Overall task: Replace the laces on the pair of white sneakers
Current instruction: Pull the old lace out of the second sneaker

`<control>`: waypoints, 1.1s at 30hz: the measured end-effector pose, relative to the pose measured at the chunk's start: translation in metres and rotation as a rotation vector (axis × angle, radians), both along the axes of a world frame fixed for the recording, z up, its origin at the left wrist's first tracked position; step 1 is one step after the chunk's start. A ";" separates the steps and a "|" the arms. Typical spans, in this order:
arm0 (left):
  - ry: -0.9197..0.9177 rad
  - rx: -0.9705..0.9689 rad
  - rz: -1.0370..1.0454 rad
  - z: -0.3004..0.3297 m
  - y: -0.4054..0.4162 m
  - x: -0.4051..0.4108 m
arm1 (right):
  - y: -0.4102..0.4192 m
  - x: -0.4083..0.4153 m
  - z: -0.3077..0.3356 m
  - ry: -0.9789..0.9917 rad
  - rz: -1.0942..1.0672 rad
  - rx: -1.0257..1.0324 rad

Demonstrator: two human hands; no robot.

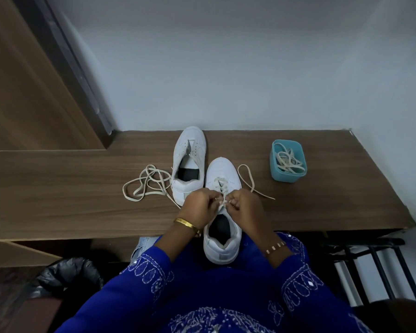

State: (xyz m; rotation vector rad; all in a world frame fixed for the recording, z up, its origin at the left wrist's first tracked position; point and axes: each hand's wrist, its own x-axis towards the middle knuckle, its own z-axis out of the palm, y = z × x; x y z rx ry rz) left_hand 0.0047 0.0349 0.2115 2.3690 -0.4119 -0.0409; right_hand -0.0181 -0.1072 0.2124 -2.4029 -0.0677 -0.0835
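cream flat lace being worked through the near white sneaker, both hands pinching it at the upper eyelets.

the near sneaker (222, 207) sits at the front edge of the wooden desk (58, 188), heel toward the person; the left hand (199, 204) and right hand (244, 205) are curled tight, each pinching the lace (223, 200) over the tongue, its free end (247, 179) looping out to the right. the far sneaker (189, 164) stands just beside it, unlaced, with a loose lace (144, 183) lying at its left and more laces in the blue tub (288, 161), well apart. the lace looks soft, light and limp, so it is best taken near its stiff tip; the shoe seems light and may slide, so steady it by the eyelet flaps.
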 end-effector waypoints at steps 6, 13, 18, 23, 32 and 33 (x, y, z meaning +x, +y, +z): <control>0.073 -0.015 -0.108 -0.002 0.001 0.005 | 0.004 0.006 0.000 0.025 0.005 0.054; 0.182 -0.226 -0.040 -0.012 0.005 0.003 | -0.007 0.013 -0.004 0.297 -0.150 0.416; 0.226 -0.375 -0.008 -0.020 0.007 -0.002 | -0.006 0.008 -0.007 0.275 -0.164 0.498; 0.118 -0.303 -0.017 -0.024 0.005 -0.003 | -0.002 0.008 -0.009 0.196 -0.146 0.397; 0.665 -0.821 0.352 -0.009 -0.001 0.004 | -0.010 0.014 0.011 0.675 -0.365 1.000; 0.709 -0.887 0.382 -0.006 -0.001 0.006 | -0.011 0.016 0.014 0.683 -0.369 1.026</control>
